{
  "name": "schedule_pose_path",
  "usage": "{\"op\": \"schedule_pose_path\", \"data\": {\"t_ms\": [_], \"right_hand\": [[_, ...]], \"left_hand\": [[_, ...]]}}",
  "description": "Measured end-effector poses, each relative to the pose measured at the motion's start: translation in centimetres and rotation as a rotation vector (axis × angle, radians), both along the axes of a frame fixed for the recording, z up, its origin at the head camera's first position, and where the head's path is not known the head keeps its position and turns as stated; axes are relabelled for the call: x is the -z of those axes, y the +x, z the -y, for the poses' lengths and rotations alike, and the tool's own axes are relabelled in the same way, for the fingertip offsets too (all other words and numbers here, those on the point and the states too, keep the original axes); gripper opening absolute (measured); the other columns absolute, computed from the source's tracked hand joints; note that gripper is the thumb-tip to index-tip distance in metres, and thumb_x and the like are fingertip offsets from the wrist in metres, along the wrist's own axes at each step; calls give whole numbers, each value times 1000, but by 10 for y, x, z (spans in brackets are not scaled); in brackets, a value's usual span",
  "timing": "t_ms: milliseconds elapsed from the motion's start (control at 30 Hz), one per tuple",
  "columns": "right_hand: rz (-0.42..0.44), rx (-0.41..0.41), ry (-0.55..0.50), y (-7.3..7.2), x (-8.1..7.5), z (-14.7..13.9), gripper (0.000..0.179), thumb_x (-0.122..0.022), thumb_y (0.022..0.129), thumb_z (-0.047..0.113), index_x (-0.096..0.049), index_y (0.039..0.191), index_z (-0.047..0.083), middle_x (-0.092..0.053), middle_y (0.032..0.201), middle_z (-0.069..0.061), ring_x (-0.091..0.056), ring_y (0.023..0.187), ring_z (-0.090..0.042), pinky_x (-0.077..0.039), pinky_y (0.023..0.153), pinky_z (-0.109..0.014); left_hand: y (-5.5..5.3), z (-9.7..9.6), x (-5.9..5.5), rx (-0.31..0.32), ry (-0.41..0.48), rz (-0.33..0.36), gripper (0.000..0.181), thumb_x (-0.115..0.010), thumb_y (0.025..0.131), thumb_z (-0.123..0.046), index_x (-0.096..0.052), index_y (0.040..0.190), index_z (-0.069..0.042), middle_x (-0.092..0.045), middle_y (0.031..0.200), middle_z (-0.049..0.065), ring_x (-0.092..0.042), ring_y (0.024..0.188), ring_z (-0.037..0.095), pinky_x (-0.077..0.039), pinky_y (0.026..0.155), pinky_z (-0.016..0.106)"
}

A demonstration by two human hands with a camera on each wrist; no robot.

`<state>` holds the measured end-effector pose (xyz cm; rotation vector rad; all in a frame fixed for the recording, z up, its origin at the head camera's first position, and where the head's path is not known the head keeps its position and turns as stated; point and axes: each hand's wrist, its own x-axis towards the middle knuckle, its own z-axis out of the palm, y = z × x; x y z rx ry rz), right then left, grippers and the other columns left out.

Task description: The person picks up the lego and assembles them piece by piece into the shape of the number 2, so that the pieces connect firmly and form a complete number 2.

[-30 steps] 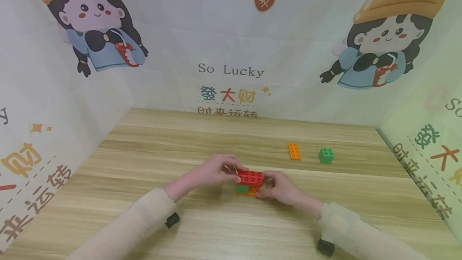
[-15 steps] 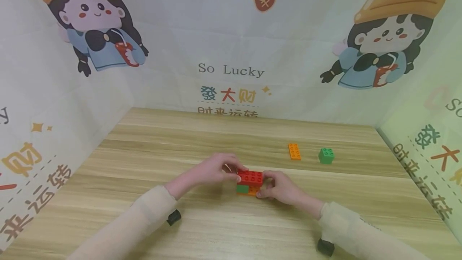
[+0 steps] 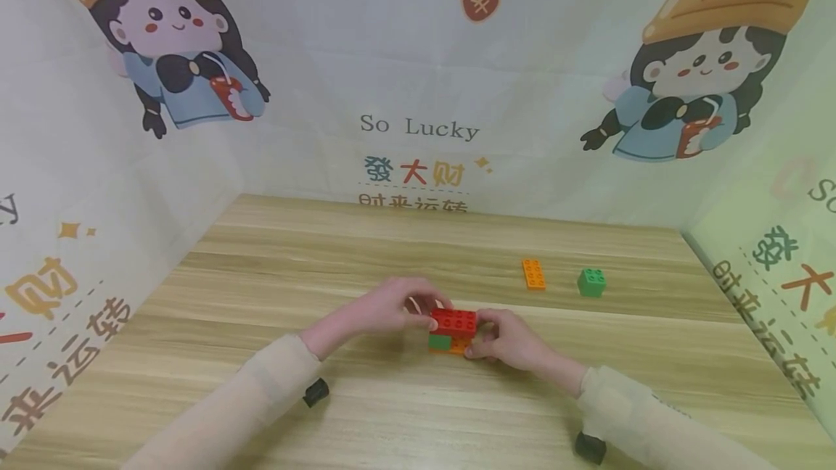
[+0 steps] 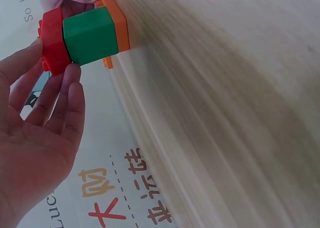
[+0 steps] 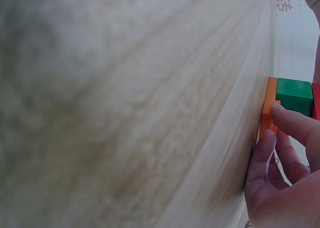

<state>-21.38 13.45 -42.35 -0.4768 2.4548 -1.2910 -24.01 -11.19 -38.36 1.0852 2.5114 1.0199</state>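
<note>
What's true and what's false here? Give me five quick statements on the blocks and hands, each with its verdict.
1. The left hand holds the red block. True.
2. The red block is the lowest piece of the stack. False: it is on top, over the middle green block.
3. The right hand touches the bottom orange plate. True.
4. The loose orange plate and the loose green block lie apart on the table. True.
5. In the head view, the loose orange plate is right of the loose green block. False: it is to the left.

Right wrist view — its edge cuts off the red brick.
</note>
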Motion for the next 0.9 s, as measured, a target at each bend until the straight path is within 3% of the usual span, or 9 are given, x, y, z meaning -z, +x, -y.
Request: {"op": "schedule_pose_path", "data": {"t_ms": [300, 567, 900], "right_hand": [[1, -13, -10, 0, 0, 0, 30, -79, 81, 11, -67, 108, 4, -68, 87, -3, -54, 60, -10, -47, 55, -23], [-2, -9, -10, -1, 1, -1, 29, -79, 81, 12, -67, 106, 5, -67, 82, -1, -53, 59, -10, -47, 55, -22], [1, -18, -7, -1, 1, -1, 29, -79, 80, 12, -67, 106, 5, -68, 83, -2, -54, 59, -10, -47, 55, -22]], "left_hand": [[-5, -1, -4, 68, -56, -16, 29, -70, 90, -10, -69, 117, -19, -69, 108, -1, -62, 90, 7, -55, 81, 20], [-4, -5, -12, 74, -121, -63, 29, -71, 89, -11, -70, 117, -18, -68, 102, -3, -61, 88, 7, -54, 80, 19], [-2, -4, -11, 75, -125, -94, 29, -72, 89, -11, -70, 117, -18, -70, 104, -3, -62, 88, 6, -54, 77, 18]]}}
